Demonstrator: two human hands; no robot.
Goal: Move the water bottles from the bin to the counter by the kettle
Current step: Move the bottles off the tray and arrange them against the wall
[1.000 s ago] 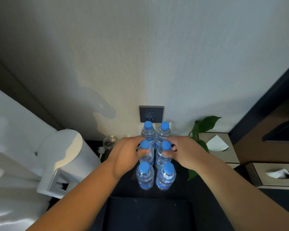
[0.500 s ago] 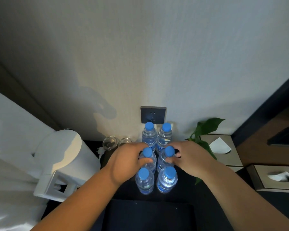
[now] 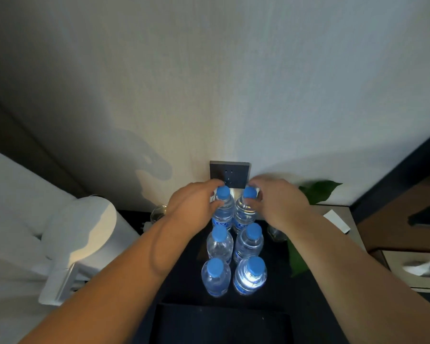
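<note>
1. Bottles (image 3: 219, 244), six in all, stand upright on the dark bench (image 3: 184, 281) in two close columns of three, caps blue. They run from the front edge back to the wall socket (image 3: 230, 173).
2. The white kettle (image 3: 85, 234) sits to their left on the same bench, near but not touching them, so these six look to be where the task wants them.
3. The left hand (image 3: 194, 204) has its grip on the back-left bottle (image 3: 222, 212), with fingers and thumb curled round the neck just under the cap.
4. The right hand (image 3: 278, 204) mirrors it on the back-right bottle (image 3: 243, 214), fingers wrapped about the cap; there is some blur, but the grip reads as closed on it.
5. Both gripped bottles appear to rest on the bench. Whether they are being set down or only straightened cannot be told.
6. A dark bin (image 3: 221, 324) lies at the lower edge of the view. Its inside is too dark to show whether any bottles remain.
7. Judgement: the move is done or nearly so. What is left is letting go of the back pair and checking the bin.
</note>
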